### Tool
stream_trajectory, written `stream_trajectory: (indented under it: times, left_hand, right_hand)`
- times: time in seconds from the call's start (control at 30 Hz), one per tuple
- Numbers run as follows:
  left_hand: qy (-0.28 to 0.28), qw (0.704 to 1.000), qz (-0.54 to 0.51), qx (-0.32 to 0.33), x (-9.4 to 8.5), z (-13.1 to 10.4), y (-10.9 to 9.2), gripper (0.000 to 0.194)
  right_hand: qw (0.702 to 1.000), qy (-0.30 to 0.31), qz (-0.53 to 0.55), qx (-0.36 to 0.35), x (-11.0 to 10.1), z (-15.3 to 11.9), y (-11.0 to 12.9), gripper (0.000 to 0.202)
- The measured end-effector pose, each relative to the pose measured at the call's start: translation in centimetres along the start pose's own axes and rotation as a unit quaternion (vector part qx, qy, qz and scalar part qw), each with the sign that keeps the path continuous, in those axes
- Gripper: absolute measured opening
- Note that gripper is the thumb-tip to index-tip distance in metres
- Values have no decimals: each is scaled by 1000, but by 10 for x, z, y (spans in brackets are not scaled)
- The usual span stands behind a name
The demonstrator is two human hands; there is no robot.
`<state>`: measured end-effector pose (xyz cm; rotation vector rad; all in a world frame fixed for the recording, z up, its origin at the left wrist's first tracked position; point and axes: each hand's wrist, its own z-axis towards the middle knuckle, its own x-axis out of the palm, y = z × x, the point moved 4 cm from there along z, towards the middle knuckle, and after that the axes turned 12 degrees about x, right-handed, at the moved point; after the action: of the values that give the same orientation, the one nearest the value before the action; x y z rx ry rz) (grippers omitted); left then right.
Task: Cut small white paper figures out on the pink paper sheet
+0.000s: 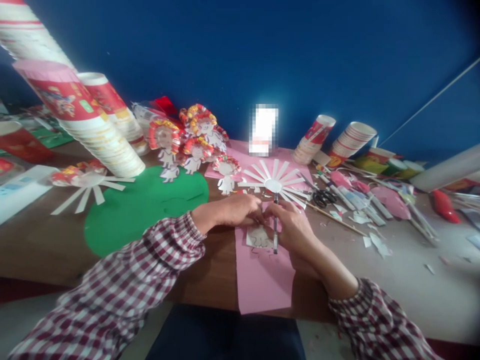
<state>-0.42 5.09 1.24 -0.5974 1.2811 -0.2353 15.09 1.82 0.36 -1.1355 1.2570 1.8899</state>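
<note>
A pen (275, 227) with a clear barrel rests between the fingers of my right hand (296, 227), whose fingers are closed. My left hand (236, 210) has its fingers pinched at the top of a small white paper piece (257, 237) with a drawn outline; the fingers hide its upper edge. The fingertips of both hands meet there. Under them lies a pink paper strip (264, 287) with dark drawn lines just below the white piece. Beyond my hands is a cup cut into white rays (273, 185) around a round base.
Green paper (146, 210) lies left, with paper figures (195, 155) wearing red-and-yellow rings behind it. Stacked paper cups (93, 125) lean at left, more cups (352, 142) at right. Black scissors (324, 196), a thin stick (337, 219) and paper scraps (378, 245) lie at right.
</note>
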Motion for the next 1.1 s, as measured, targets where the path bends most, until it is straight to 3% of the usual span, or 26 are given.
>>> stream_trajectory:
  times: [0.27, 0.53, 0.9, 1.1]
  left_hand:
    - [-23, 1000, -6, 9, 0, -1, 1, 21]
    - [9, 1000, 1, -9, 0, 1, -1, 21]
    - [-19, 1000, -14, -6, 3, -1, 5, 23]
    - [-4, 1000, -10, -6, 4, 0, 6, 22]
  right_hand:
    - [1000, -10, -1, -16, 0, 1, 1, 16]
    - [1000, 2, -5, 0, -1, 0, 1, 20]
    - [1000, 13, -9, 9, -1, -1, 3, 16]
    - [1000, 13, -7, 1, -2, -1, 3, 17]
